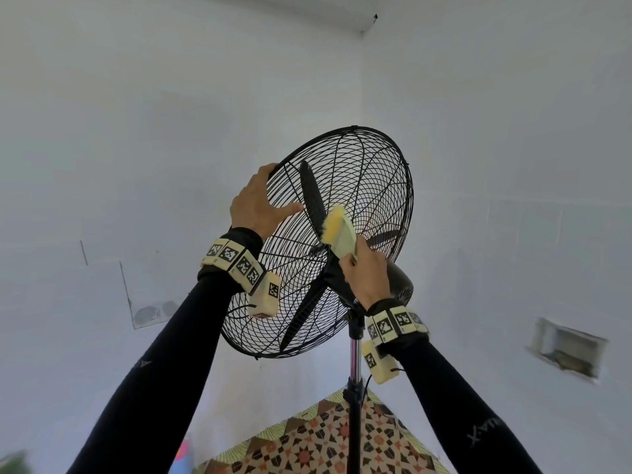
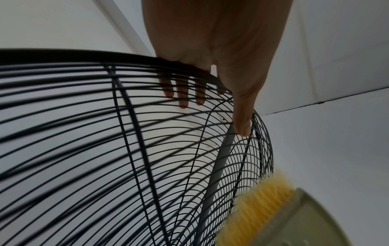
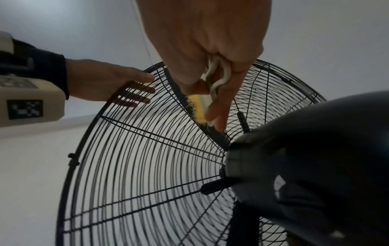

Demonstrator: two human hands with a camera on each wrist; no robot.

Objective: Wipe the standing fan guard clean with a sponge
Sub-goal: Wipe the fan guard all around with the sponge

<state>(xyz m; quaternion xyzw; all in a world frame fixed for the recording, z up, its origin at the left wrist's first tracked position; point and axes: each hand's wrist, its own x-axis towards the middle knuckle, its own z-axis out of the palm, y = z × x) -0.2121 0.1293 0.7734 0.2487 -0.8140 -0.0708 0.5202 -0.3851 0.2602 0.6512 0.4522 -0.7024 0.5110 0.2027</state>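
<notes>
A black standing fan has a round wire guard [image 1: 371,172] tilted upward, with dark blades [image 1: 313,193] inside. My left hand [image 1: 263,196] grips the guard's upper-left rim, thumb on the rear wires and fingers [image 2: 183,94] laid over the far side. My right hand [image 1: 367,275] holds a yellow sponge [image 1: 337,227] by its pale backing and presses it against the rear guard wires just above the hub. The right wrist view shows the sponge [image 3: 196,106] pinched between thumb and fingers, lying along a blade behind the wires. The yellow sponge [image 2: 256,208] also fills the left wrist view's lower right.
The dark motor housing [image 1: 400,282] sits just under my right hand, on a chrome and black pole [image 1: 355,388]. Pale walls meet in a corner behind the fan. A patterned floor covering [image 1: 325,439] lies below, and a wall recess [image 1: 567,350] is at the right.
</notes>
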